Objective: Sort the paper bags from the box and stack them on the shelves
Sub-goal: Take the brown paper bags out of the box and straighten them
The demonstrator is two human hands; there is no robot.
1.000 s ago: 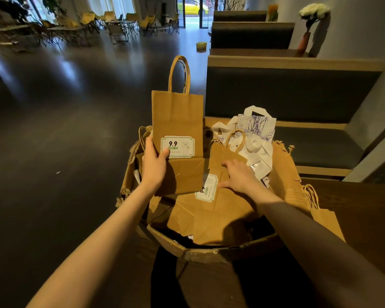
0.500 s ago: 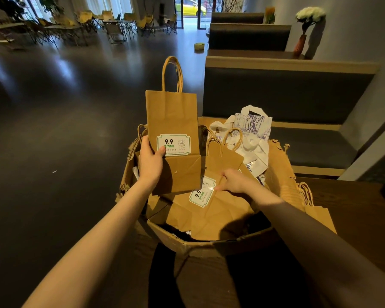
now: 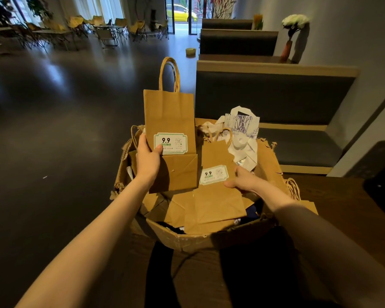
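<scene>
Paper bags over the torn box point(image 3: 209, 240)

Left hand point(image 3: 147, 160) grips one brown bag point(image 3: 169, 121) upright, handles up, above the box. Right hand point(image 3: 242, 182) pinches a second bag point(image 3: 217, 192) tilted, handles pointing away, inside the box.

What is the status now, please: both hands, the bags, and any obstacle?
Left hand holds labelled brown bag upright. Right hand grips second brown bag over box. White bags behind, not blocking.

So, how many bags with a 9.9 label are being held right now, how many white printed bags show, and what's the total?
Brown bags with a 9.9 label: 2, upright bag in the left hand, second bag under the right hand.
White printed bags: 1.
Total: 3; other brown bags in the box overlap too much to count.
</scene>
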